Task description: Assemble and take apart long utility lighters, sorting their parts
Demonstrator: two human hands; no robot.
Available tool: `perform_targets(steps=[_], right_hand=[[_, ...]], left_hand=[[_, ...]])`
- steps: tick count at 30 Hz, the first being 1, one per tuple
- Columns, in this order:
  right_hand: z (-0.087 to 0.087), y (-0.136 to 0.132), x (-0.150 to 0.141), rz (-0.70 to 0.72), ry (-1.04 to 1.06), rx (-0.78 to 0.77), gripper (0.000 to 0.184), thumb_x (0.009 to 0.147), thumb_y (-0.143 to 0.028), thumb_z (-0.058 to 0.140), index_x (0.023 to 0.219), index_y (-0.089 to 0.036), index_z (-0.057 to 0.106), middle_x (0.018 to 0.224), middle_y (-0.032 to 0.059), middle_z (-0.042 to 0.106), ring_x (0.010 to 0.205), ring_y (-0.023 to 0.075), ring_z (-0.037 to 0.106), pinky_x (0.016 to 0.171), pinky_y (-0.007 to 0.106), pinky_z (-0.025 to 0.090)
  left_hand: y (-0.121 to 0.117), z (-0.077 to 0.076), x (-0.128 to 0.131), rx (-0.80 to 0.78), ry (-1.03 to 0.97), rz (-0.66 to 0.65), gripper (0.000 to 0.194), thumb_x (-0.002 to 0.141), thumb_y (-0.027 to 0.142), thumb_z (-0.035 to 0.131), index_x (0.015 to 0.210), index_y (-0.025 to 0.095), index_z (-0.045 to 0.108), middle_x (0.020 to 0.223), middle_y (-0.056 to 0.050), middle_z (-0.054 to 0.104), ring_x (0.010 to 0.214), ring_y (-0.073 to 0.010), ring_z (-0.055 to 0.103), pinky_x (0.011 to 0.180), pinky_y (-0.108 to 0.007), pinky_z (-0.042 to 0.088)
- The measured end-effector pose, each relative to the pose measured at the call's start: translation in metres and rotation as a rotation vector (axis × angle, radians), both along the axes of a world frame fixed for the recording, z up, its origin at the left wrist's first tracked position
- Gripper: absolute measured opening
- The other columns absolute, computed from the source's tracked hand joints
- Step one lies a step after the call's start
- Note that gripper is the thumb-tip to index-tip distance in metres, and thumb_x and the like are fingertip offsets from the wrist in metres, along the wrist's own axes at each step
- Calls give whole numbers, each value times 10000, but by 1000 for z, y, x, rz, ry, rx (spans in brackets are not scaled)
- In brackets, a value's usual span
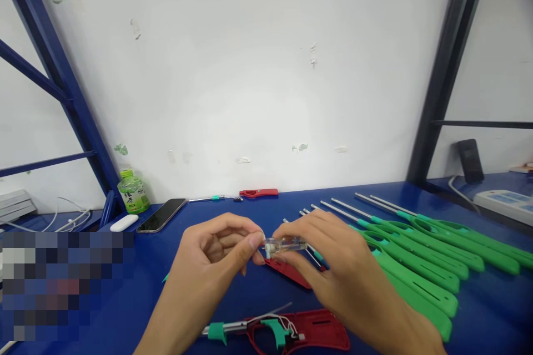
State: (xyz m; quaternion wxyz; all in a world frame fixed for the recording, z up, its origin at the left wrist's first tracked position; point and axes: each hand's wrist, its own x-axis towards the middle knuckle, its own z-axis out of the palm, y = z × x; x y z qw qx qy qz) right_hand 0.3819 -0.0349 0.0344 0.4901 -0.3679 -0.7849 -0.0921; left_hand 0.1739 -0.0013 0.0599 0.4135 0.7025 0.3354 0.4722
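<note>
My right hand (339,249) grips a small clear lighter fuel tank (285,244) between thumb and fingers, tilted nearly level above the table. At its left end is a white fitting (268,249). My left hand (225,249) pinches thumb and forefinger together right at that end; what lies between the fingertips is too small to make out. Below, an opened red lighter shell (320,328) lies with a metal tube, a teal trigger (277,333) and thin white wires in it. Another red shell piece (289,273) lies partly hidden behind my right hand.
Several green long-nosed lighters (420,283) lie in a row at the right. Along the back are a red shell (260,193), a metal tube (206,198), a phone (162,215), a white case (124,223) and a green-labelled bottle (133,194). Blue frame posts (70,89) flank the table.
</note>
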Motion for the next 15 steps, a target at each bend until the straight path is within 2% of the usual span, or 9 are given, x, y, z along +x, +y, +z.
perform_targets(steps=[8,15], right_hand=[[3,1,0,5,10,31,107,1016,-160,723,1066,-238,671,1005,-64,781,868,152,663,842,336,458],[3,-1,0,-7,32,10,109,1018,-157,713,1070,-247,682,1001,-53,786,866,164,678,818,341,476]], left_hand=[[-2,4,-1,-6,89,14,271,896,493,801,855,225,791,622,14,648,570,-115,551,502,-194,403],[-1,0,0,-6,74,36,312,911,537,787,860,229,784,647,4,637,585,-123,517,497,-216,351]])
